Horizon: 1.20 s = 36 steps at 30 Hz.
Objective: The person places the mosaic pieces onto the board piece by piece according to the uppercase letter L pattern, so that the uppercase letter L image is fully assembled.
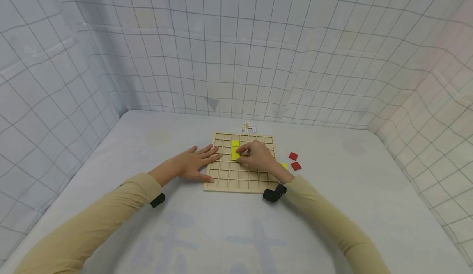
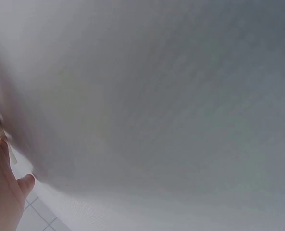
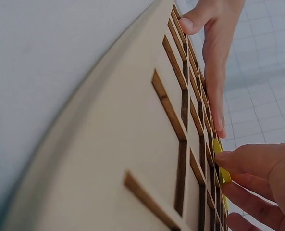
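Observation:
A pale wooden grid board (image 1: pixel 225 183) lies flat on the white-covered table. My left hand (image 1: pixel 192 164) rests on its left edge, fingers spread and straight. Yellow square tiles (image 1: pixel 235 143) sit in a column in the upper left part of the grid. My right hand (image 1: pixel 257 156) reaches over the board from the right and pinches a yellow tile (image 3: pixel 224 173) between thumb and fingers, low against the grid. In the left wrist view, only part of the left hand (image 2: pixel 5 187) shows at the lower left.
Two red tiles (image 1: pixel 293 156) lie on the table right of the board. A yellow tile (image 1: pixel 284 165) is partly hidden by the right wrist. A small pattern card (image 1: pixel 249 126) lies behind the board. Grid-lined white curtains (image 1: pixel 236 60) enclose the table.

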Each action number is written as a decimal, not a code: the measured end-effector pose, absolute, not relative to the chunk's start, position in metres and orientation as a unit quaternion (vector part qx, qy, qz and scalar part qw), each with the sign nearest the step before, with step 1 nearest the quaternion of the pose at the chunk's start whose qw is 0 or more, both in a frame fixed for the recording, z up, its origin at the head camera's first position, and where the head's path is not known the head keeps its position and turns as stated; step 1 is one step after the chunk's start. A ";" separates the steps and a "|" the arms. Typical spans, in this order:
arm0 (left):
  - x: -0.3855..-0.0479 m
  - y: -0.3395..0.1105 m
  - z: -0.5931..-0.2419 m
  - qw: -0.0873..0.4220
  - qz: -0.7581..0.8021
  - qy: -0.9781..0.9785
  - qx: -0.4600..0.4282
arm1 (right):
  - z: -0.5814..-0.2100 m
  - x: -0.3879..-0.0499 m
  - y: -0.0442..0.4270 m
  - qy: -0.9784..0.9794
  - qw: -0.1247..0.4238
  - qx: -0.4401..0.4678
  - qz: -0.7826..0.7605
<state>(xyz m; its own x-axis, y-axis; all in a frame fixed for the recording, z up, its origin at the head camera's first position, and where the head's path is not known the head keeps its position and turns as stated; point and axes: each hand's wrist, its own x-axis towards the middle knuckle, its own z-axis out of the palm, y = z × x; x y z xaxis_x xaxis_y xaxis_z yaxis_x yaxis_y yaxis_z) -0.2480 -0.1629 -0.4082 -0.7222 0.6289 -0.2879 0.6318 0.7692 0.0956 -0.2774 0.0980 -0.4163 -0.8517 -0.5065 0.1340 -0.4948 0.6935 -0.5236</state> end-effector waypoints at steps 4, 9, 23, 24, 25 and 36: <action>-0.249 -0.163 -0.407 0.151 -0.004 0.928 0.341 | -0.414 -0.277 0.097 0.920 0.018 -0.274 -0.278; -0.250 -0.163 -0.405 0.151 -0.005 0.927 0.344 | -0.413 -0.278 0.096 0.922 0.025 -0.271 -0.274; -0.249 -0.163 -0.404 0.157 -0.001 0.926 0.342 | -0.410 -0.276 0.096 0.921 0.025 -0.270 -0.281; -0.249 -0.163 -0.404 0.156 -0.001 0.926 0.342 | -0.410 -0.277 0.097 0.920 0.023 -0.269 -0.284; -0.250 -0.163 -0.405 0.156 0.000 0.926 0.343 | -0.410 -0.277 0.098 0.919 0.020 -0.269 -0.287; -0.248 -0.163 -0.404 0.157 -0.001 0.926 0.343 | -0.405 -0.278 0.123 0.909 -0.015 -0.271 -0.317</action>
